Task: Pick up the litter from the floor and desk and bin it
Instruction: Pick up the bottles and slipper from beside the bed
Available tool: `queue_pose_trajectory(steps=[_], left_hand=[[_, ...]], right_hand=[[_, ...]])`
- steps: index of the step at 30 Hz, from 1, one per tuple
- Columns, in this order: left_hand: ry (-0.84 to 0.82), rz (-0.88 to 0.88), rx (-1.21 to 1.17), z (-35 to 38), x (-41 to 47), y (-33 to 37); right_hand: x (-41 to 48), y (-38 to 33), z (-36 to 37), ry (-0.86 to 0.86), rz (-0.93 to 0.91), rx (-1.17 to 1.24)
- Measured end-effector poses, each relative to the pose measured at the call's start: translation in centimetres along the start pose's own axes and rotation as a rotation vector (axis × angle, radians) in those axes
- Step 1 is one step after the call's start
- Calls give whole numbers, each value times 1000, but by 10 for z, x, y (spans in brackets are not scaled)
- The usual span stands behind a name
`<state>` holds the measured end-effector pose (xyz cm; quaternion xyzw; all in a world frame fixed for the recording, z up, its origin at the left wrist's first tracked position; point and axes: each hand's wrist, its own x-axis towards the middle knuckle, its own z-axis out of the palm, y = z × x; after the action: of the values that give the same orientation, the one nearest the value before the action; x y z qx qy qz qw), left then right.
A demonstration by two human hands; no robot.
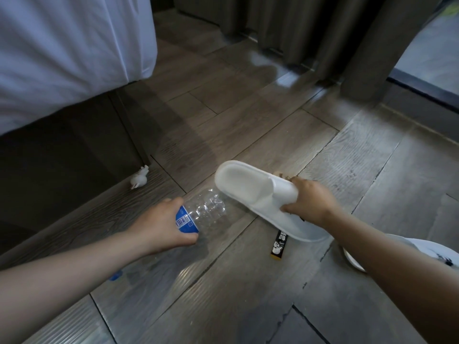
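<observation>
Across the plank floor (248,299), a crumpled tissue (139,179) and black sachet (279,245) are lying uncollected while the left hand (161,225) is gripping a plastic bottle (207,209), the right hand (310,202) clutching a white slipper (248,188) (no bin showing).

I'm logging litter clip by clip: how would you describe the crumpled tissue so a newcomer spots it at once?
Find the white-sheeted bed at upper left; follow its dark base to the near corner. The tissue lies on the floor there: a small white wad, unheld, unlike the bottle in the left hand and slipper in the right hand.
</observation>
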<state>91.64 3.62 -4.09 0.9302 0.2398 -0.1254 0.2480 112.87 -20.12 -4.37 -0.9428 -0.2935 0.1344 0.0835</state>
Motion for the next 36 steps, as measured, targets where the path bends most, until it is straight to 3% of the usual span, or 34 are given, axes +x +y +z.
queue_pose_trajectory(steps=[7,15,22,27,36], left_hand=[[34,21,-14,-12,-7,12],[29,21,-107,-44,-2,48],[-56,-39,-204,-106,-22,106],[-144,-57,-241,-193,-76,164],[-215,19,-275,-385,-196,326]], right_hand=[[-21,4,-32,120,76,0],[-44,14,-87,157,193,207],[-84,9,-145,26,335,254],[-141,-14,-235,35,495,409],[-285,-61,-464,182,799,769]])
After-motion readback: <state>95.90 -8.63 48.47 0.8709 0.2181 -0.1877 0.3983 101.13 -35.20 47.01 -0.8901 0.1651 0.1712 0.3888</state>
